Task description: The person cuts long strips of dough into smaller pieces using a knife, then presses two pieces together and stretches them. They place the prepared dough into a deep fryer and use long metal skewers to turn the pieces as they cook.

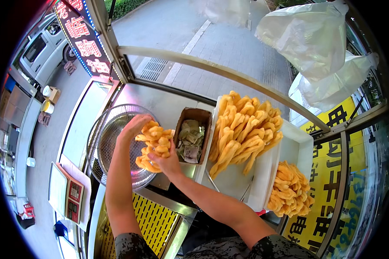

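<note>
A bunch of golden fried dough twists (155,139) is held between my two hands. My left hand (134,125) curls over its far left side, while my right hand (168,160) grips the near right side with the thumb across the dough. Below and to the left sits a round wire-mesh basket (111,139) with a shiny metal pan under its mesh. Just right of the dough stands a brown cardboard box (208,121) holding paper banknotes (191,139). Long fried dough sticks (243,126) are heaped in a white plastic tray (240,174) farther right.
More dough twists (290,191) fill part of another white tray (300,139). Metal tongs (214,181) lie by the first tray. A scale (69,197) stands left. Plastic bags (304,35) hang at upper right, and a metal window frame (214,71) crosses the far side.
</note>
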`<state>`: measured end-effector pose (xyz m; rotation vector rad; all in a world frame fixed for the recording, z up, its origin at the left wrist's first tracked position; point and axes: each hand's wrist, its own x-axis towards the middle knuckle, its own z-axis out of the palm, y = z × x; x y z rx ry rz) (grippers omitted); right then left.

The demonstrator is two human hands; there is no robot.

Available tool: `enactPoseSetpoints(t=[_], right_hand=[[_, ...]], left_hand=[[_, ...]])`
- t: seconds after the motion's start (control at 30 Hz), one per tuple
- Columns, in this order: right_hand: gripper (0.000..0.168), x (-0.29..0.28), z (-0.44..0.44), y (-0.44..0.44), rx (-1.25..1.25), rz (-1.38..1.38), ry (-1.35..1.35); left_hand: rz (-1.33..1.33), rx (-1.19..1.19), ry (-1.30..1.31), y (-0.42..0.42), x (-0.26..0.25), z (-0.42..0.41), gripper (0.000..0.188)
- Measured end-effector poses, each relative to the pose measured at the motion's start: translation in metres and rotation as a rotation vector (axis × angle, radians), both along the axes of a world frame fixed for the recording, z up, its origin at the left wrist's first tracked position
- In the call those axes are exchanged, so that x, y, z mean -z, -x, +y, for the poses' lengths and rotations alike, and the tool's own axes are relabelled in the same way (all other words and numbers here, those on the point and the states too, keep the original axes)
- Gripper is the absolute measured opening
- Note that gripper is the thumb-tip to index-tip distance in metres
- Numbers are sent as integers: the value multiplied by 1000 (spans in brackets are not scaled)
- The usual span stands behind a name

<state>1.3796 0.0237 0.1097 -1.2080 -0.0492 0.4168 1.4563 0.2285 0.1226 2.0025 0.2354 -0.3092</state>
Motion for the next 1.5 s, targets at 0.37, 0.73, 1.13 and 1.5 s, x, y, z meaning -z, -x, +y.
enactPoseSetpoints(t=[0.37,0.73,1.13,1.5], right_hand=[[79,-11,-6,0,-71,189,-162],[81,-48,-10,-22,-356,64,-153],[68,-182,-99,-70,-362,-325,62],[67,-301,-428,-124,-296,-456,411]], left_hand=[[62,-110,-104,14,15,-2,48],[-108,-314,128,70,-41,-17,63],[-424,-548,370,59,-132,-83,61],[-359,-120,614,-26,-231,-418,59]])
